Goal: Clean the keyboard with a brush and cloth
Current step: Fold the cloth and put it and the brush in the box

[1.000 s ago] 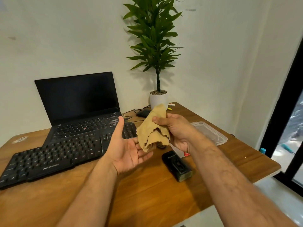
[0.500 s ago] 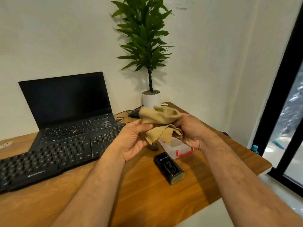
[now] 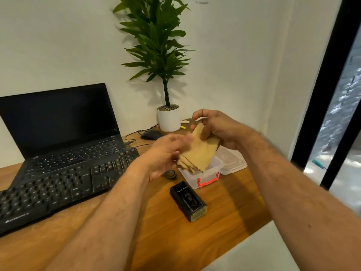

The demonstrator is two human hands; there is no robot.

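Note:
A tan cloth (image 3: 199,153), folded into a flat pad, hangs above the small plastic box. My right hand (image 3: 216,128) pinches its upper end. My left hand (image 3: 166,153), blurred by motion, lies against the cloth's left side with fingers spread along it. The black keyboard (image 3: 58,182) lies on the wooden desk (image 3: 156,241) at the left, in front of the laptop. A black brush block (image 3: 188,201) with tan bristles rests on the desk below the hands, untouched.
An open black laptop (image 3: 58,122) stands behind the keyboard. A clear plastic box (image 3: 203,176) with an orange latch and its lid (image 3: 232,161) sit under the cloth. A mouse (image 3: 151,134), cables and a potted plant (image 3: 168,118) occupy the back. The desk edge runs close at the right.
The crumpled cloth has been folded flatter and now hangs from my right hand, which rose. My left hand slid along its side. The view shifted right and closer.

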